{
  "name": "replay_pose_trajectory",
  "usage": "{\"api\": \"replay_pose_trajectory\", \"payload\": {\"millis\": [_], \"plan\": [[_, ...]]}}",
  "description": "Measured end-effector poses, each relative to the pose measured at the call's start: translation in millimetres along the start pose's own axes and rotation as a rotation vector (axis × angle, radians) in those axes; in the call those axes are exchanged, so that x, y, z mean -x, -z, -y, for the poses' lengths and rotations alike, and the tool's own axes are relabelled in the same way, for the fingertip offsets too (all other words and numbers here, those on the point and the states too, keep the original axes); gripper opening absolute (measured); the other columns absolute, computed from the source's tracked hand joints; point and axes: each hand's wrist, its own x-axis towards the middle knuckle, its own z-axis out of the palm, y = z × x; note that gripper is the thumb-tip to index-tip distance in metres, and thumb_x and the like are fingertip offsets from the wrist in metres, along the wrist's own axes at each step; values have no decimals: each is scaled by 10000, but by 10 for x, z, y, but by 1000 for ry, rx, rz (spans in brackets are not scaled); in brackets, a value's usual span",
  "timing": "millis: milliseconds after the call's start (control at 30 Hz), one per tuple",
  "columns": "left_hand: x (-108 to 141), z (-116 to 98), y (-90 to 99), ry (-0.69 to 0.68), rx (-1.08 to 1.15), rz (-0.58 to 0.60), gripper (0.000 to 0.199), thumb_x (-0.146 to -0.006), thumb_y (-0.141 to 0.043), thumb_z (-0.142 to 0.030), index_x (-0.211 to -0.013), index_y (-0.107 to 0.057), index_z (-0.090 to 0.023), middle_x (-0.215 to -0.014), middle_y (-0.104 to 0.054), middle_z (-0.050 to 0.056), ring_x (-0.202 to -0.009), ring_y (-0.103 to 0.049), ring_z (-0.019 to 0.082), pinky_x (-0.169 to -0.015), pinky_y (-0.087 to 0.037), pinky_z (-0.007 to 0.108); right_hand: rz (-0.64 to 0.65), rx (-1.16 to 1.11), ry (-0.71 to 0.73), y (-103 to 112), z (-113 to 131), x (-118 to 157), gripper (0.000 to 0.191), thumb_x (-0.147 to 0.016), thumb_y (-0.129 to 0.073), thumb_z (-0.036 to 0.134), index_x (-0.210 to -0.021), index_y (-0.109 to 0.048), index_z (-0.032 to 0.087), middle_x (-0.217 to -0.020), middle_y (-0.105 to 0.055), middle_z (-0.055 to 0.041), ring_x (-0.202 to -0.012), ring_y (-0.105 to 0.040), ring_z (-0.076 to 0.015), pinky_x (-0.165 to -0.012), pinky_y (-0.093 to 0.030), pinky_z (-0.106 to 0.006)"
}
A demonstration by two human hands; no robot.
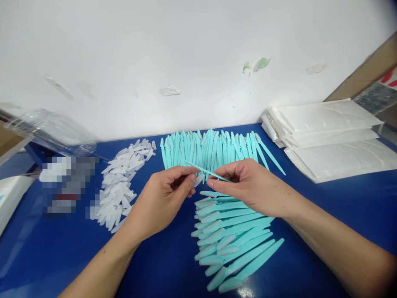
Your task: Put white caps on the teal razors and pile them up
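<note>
My right hand (245, 182) pinches a thin turquoise stick (208, 171) that points up and left. Between the thumb and fingers of my left hand (170, 198) is a small translucent cap (198, 180), close beside the stick. Left of my hands lies a pile of similar caps (119, 188). Behind them stretches a row of turquoise sticks (214, 149), side by side. A second pile of turquoise sticks (232, 236), with pale covers on their left ends, lies below my right hand.
White packets (328, 124) are stacked at the right. A clear plastic container (52, 130) stands at the back left, near a blurred object (70, 186). The blue table (161, 265) meets a white wall (186, 62). A white box edge (14, 198) is far left.
</note>
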Motion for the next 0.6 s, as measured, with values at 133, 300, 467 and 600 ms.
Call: {"api": "replay_pose_trajectory", "payload": {"millis": [133,300,467,600], "plan": [[25,-35,-100,-38,28,13,259,-1051,-606,-340,-1082,-812,-188,-758,-743,18,-676,-674,153,-643,-546,249,-17,-15,34,-75,-36,-24,255,-913,-779,440,-783,-802,223,-593,-286,67,-537,-217,-97,-477,-146,-288],[52,-52,-109,-51,160,84,258,-1062,-588,-290,-962,-804,-192,-875,-746,31,-743,-704,141,-699,-574,238,-5,-31,83,-98,-47,-31,257,-947,-744,421,-832,-833,209,-625,-450,47,-554,-266,-96,-491,-217,-288],[8,28,-51,129,392,231,192,-990,-745,-385,-1058,-775,-208,-874,-748,16,-771,-726,155,-746,-601,262,8,5,60,-53,-45,-16,314,-937,-754,479,-807,-786,195,-642,-427,46,-586,-285,-109,-508,-220,-293],[-68,154,94,140,396,108,195,-935,-834,-387,-989,-765,-213,-872,-738,-5,-809,-680,115,-752,-545,203,-41,97,89,43,-39,2,393,-967,-705,549,-788,-712,199,-614,-300,67,-548,-248,-108,-488,-216,-292]]}}
